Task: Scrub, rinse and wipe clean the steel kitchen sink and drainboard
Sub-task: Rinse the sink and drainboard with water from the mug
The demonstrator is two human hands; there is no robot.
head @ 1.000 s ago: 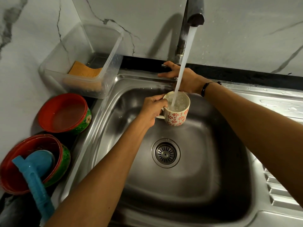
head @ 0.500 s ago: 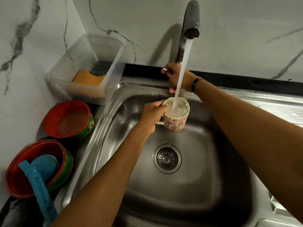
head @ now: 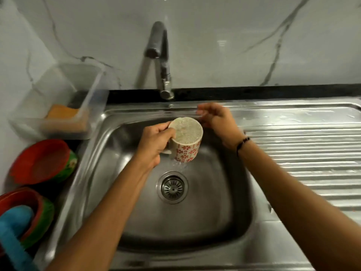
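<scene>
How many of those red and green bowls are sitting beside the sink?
2. One red and green bowl sits left of the sink, and a second bowl sits nearer the camera, holding a blue brush. More may lie out of frame.

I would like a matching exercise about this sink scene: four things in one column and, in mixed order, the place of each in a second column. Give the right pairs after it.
Things:
1. mug
2. orange sponge
3. drain strainer
4. blue brush

Places:
A. in the middle of the sink floor
B. inside the clear plastic box
C. held by the left hand over the basin
D. lying in a red bowl at the lower left

Pairs: 1-C, 2-B, 3-A, 4-D
</scene>
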